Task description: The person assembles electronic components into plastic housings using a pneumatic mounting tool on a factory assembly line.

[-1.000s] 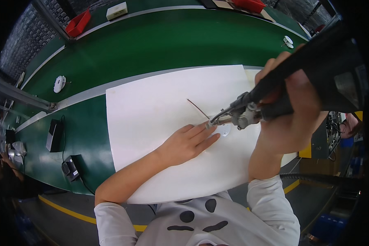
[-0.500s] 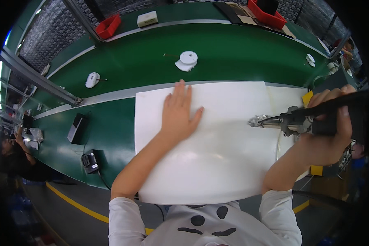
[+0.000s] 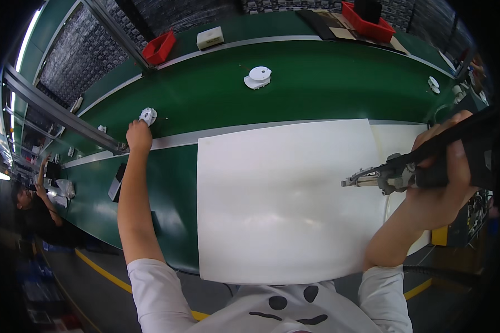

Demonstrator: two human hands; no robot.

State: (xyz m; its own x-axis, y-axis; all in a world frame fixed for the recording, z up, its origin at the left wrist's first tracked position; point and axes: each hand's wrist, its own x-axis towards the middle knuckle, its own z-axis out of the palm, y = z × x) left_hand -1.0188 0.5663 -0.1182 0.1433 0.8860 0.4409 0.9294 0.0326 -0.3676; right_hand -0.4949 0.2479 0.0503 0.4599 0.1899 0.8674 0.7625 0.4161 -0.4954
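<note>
My left hand (image 3: pixel 139 136) reaches over the green belt at the left. Its fingers are closed at the near edge of a small white round plastic part (image 3: pixel 149 115), though the fingertips are partly hidden. At the right, my right hand (image 3: pixel 453 158) is wrapped round a dark handheld power tool (image 3: pixel 397 173) with a metal nose and a black cable. The tool's nose points left over a white board (image 3: pixel 283 205), with nothing seen at its tip. Farther back on the belt lies a second white round part (image 3: pixel 259 76).
A metal rail (image 3: pixel 175 140) runs between bench and belt. Red bins (image 3: pixel 160 48), a pale box (image 3: pixel 210 38) and another small white part (image 3: pixel 434 84) are beyond. A black device (image 3: pixel 117 183) lies beside my left forearm. A person (image 3: pixel 41 202) is at far left.
My left hand has left the white board, moved left and closed at the white part on the belt. My right hand keeps hold of the tool over the board. The view has shifted slightly.
</note>
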